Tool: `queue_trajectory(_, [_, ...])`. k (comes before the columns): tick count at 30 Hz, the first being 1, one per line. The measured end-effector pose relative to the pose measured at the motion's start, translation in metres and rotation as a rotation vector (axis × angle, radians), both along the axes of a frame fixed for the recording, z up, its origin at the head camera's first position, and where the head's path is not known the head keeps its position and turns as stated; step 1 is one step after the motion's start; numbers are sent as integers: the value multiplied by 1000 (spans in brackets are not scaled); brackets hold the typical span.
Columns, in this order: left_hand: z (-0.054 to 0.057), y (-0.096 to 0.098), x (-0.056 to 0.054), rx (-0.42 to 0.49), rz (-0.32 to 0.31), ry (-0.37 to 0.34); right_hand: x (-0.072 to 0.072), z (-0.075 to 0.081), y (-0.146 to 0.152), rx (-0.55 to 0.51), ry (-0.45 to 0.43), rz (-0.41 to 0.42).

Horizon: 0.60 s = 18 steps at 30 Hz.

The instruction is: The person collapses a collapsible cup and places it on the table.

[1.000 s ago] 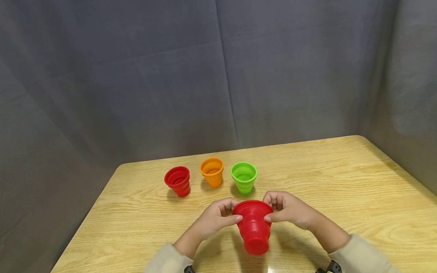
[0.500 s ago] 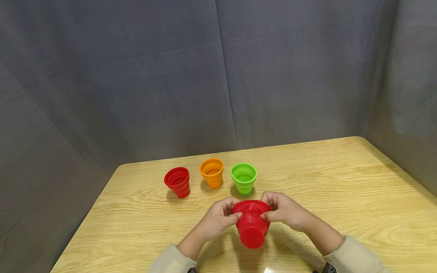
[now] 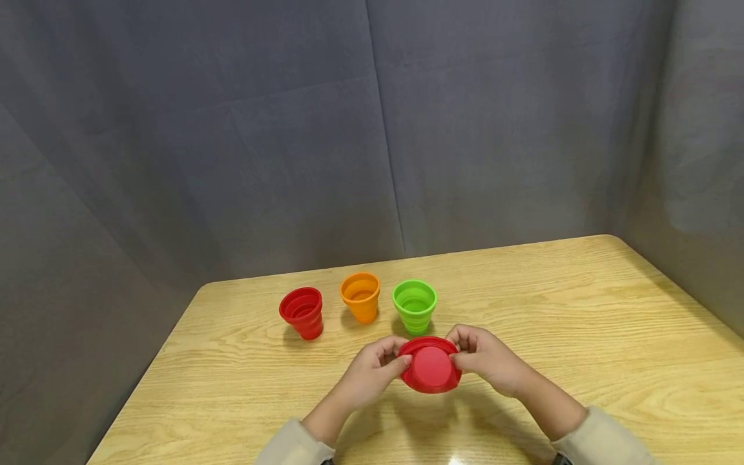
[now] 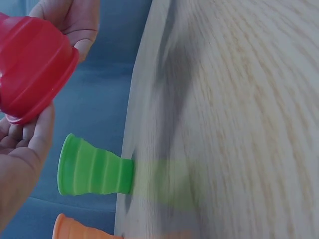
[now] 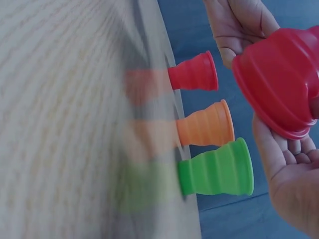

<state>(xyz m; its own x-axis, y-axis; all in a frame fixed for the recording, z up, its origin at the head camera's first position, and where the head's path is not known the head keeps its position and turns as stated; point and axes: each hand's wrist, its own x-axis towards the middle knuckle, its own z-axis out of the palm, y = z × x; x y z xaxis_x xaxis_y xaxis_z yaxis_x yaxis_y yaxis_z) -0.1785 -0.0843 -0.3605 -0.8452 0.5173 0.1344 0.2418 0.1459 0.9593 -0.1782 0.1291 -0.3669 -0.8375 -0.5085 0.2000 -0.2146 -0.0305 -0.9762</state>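
Observation:
Between both hands, above the table, is a red collapsible cup (image 3: 433,366), its round base turned toward the head camera and its walls partly folded. My left hand (image 3: 371,371) pinches its left rim, thumb in front and fingers behind. On the opposite side my right hand (image 3: 489,359) grips the rim the same way. In both wrist views the held cup (image 4: 35,64) looks squashed and stays clear of the table. Behind it a green collapsible cup (image 3: 415,307) stands upright, nearest to the hands.
An orange collapsible cup (image 3: 360,298) and a second red one (image 3: 301,313) stand upright, left of the green cup. All are on a wooden table (image 3: 552,303). A grey cloth curtain (image 3: 290,129) hangs behind the table and along its sides.
The held cup has gone from fully extended to much shorter, its base pushed up toward the rim and now facing the head camera. Both hands have kept their hold.

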Motion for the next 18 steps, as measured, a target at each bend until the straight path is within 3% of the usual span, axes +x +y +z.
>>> queue_trajectory(5, [-10,-2,-6,148,-76,-131,0,-2,4,-80,-60,40])
queue_trajectory(11, [-11,0,-5,356,-181,-272,2,0,3,-167,-119,53])
queue_trajectory(18, [-9,7,-3,356,-127,-274,2,-5,11,-385,-116,280])
